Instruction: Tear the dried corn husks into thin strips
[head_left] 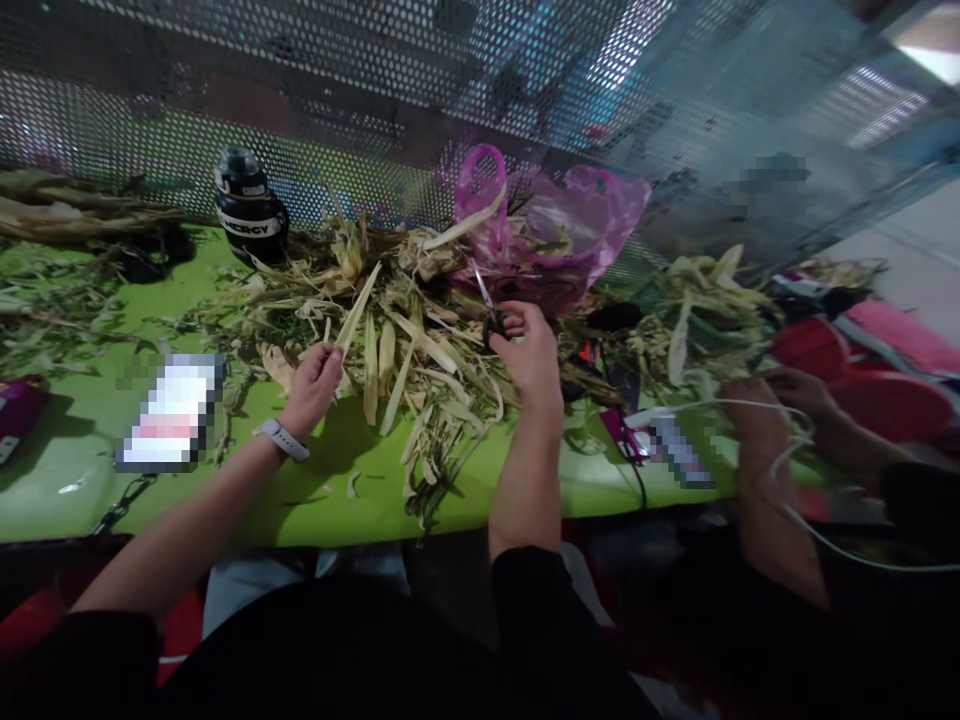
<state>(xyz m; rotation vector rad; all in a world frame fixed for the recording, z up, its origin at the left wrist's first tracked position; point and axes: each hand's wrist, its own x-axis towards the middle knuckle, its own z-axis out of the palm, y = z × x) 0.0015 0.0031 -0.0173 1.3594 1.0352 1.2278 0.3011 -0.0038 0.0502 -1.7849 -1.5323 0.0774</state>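
Note:
Pinched in my left hand (pixel 313 385) is a long pale dried leaf strip (pixel 360 308), like corn husk, pointing up and to the right. My right hand (pixel 529 350) is closed on dark-handled scissors (pixel 484 290), whose blades point up and away from me. The scissors are some way to the right of the strip, not touching it. Between and behind both hands spreads a heap of dried leaves and stalks (pixel 442 345). A pink plastic bag (pixel 555 240) stands behind my right hand, with plant pieces in and around it.
A black bottle (pixel 251 215) stands at the back left, before a perforated metal screen (pixel 360 90). On the green table (pixel 315 510) lie a phone (pixel 172 410) at left and another phone (pixel 682 452) at right. Another person's hands (pixel 772 410) are at the right, near a white cable (pixel 776 470).

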